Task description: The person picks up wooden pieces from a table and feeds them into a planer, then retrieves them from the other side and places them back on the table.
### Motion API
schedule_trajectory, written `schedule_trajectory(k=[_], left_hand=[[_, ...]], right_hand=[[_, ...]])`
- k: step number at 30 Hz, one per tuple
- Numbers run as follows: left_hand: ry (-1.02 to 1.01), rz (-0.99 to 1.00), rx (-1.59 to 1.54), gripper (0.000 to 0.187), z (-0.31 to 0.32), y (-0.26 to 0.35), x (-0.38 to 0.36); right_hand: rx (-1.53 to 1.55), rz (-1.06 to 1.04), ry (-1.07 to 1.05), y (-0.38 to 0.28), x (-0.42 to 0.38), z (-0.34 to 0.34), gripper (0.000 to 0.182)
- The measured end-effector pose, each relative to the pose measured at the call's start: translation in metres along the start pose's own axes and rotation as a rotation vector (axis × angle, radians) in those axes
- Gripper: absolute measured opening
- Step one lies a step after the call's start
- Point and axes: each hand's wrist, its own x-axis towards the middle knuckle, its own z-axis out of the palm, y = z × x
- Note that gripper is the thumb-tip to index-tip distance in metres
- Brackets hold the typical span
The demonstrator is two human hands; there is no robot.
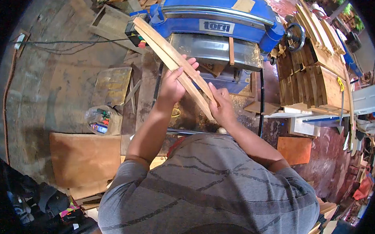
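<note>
Two long, light wooden strips (163, 53) lie together at a slant, in front of a blue machine (179, 17) with a metal bed. My left hand (174, 83) is wrapped round them near their middle, its fingers showing beyond the far side. Nearer their lower right end, my right hand (222, 105) grips them, thumb on top. A narrow gap shows between the strips. A separate thin wooden piece (231, 51) sticks out over the machine's bed.
Stacked boards (329, 85) stand at the right, near a black handwheel (294, 36). On the left are a container of bottles (113, 121), a flat brown panel (83, 156) and a black cable (73, 41). An orange panel (294, 149) lies at lower right.
</note>
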Motion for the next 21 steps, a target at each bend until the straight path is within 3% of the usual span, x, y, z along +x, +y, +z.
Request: schedule_trajectory(k=[4,10,15,17,20,21], left_hand=[[0.033,0.014,-0.052,0.045,-0.011,-0.005,-0.002],[-0.002,0.017,-0.194,0.045,-0.017,-0.002,-0.007],[-0.218,0.026,-0.331,0.051,-0.023,0.0,-0.006],[-0.207,0.022,-0.318,0.052,-0.016,0.003,-0.005],[-0.149,-0.033,-0.177,0.054,-0.008,0.007,-0.008],[-0.117,-0.062,-0.044,0.054,-0.007,0.009,-0.002]], right_hand=[[-0.16,-0.099,0.024,0.007,0.002,-0.003,0.065],[-0.28,-0.207,0.069,0.004,0.007,-0.009,0.064],[-0.288,-0.259,0.079,0.008,0.009,-0.006,0.064],[-0.276,-0.266,0.094,0.007,0.009,-0.004,0.063],[-0.002,-0.122,0.03,0.013,-0.008,0.009,0.047],[0.218,0.053,-0.005,0.032,-0.02,0.023,0.036]])
